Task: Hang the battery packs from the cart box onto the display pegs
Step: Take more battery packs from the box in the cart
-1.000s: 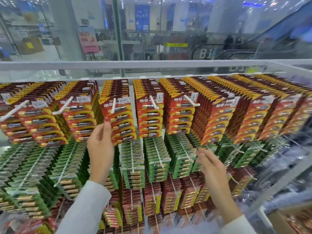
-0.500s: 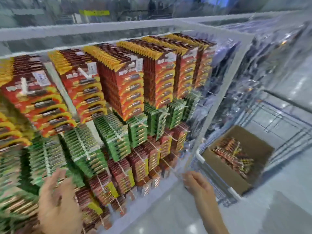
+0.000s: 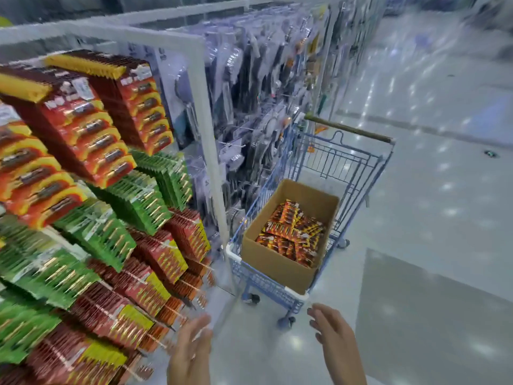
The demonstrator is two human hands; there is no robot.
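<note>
Hovering left hand [image 3: 191, 354], right hand [image 3: 334, 336], cart rim [image 3: 265, 284] before box [image 3: 274, 263] (packs [image 3: 294, 234] inside)

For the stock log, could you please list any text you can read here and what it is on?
No text can be read.
The white tags on the hanging red battery packs: blurred.
Print on the loose battery packs in the cardboard box: too small, blurred.

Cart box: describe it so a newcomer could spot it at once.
Right of the battery display stands a blue wire cart. In its basket sits an open brown cardboard box. It is the only cardboard there, and its red-and-yellow battery packs lie loose rather than hung.
</note>
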